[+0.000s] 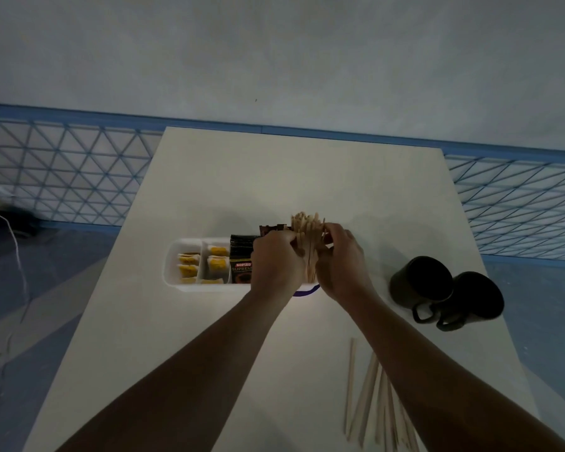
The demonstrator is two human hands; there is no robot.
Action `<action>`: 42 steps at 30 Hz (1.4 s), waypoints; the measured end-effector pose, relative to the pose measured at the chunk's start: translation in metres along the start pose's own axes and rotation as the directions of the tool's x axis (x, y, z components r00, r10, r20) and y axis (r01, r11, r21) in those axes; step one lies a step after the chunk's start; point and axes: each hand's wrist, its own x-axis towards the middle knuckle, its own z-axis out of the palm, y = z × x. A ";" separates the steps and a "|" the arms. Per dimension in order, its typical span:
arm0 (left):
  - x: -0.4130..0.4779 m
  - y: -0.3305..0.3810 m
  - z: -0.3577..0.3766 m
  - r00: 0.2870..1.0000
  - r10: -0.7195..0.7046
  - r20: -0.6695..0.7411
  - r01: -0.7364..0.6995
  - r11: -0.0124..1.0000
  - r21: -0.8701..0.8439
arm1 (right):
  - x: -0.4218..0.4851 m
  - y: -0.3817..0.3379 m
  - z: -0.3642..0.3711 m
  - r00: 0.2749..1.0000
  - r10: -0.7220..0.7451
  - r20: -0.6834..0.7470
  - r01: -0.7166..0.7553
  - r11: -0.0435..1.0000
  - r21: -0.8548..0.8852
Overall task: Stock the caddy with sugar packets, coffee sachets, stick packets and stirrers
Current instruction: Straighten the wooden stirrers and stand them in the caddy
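Left hand [276,260] and right hand [341,261] pinch stirrer bundle [307,231] from 9 and 3, upright in caddy [206,287] right end. Loose stirrers [365,402] at 5 o'clock, lying 12–6, right hand nearer

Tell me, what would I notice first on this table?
The left hand and right hand grip a bundle of wooden stirrers upright at the right end of the white caddy, mid-table. Its left compartments hold bright yellow packets. Two dark mugs sit to the right, with loose stirrers lying nearer the person.
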 end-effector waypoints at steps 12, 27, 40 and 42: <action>0.016 0.006 -0.011 0.998 -0.054 -0.037 0.057 0.995 0.084 | 0.010 0.001 -0.004 0.998 0.035 0.051 -0.031 0.997 -0.071; 0.024 0.005 -0.001 0.987 0.095 -0.133 -0.095 0.995 0.002 | 0.009 0.008 -0.002 0.947 -0.294 0.127 0.304 0.950 -0.067; 0.023 0.005 -0.001 0.983 0.092 -0.156 -0.107 0.990 -0.092 | 0.009 0.007 -0.006 0.954 -0.237 0.187 0.268 0.949 -0.165; 0.023 0.006 -0.004 0.981 0.097 -0.166 -0.113 0.990 -0.087 | 0.008 0.007 -0.009 0.955 -0.243 0.171 0.272 0.947 -0.172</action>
